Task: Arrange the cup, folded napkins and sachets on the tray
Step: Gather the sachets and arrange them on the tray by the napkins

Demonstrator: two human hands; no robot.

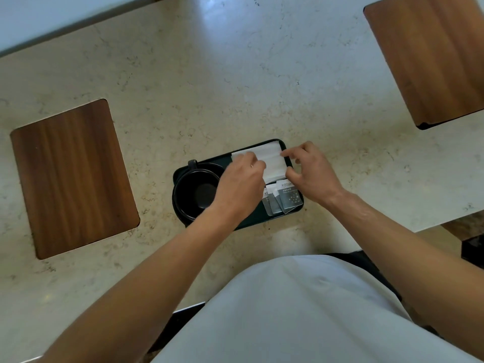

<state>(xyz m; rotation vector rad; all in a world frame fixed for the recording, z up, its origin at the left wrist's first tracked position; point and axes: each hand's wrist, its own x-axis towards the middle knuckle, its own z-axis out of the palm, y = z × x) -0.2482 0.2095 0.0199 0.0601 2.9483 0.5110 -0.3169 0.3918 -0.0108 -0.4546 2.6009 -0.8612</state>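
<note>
Tray is my reference: dark, rectangular, sitting on the pale stone counter right in front of me. Cup is black, on a black saucer at the tray's left end, upright, handle pointing to the tray's far-left corner; the saucer overhangs the tray's left rim a bit. Napkins are white, folded, lying flat in the tray's far-right part, reaching up to the far rim. Sachets are grey with white tops, three or so fanned and overlapping, in the tray's near-right corner, just below the napkins and touching or nearly touching them. My left hand is over the tray's middle, fingers curled down onto the napkins' left edge, pinching or pressing it; can't tell which, knuckles hide the tips. It also covers part of the saucer's right side. My right hand is at the tray's right edge, index finger and thumb on the napkins' right edge, far and near corners, other fingers tucked in; looks like a light pinch on the napkins. Both forearms are bare, coming in from below the tray. Left of the tray is a wood panel set in the counter, well apart; a second wood panel is far right, also well apart.
</note>
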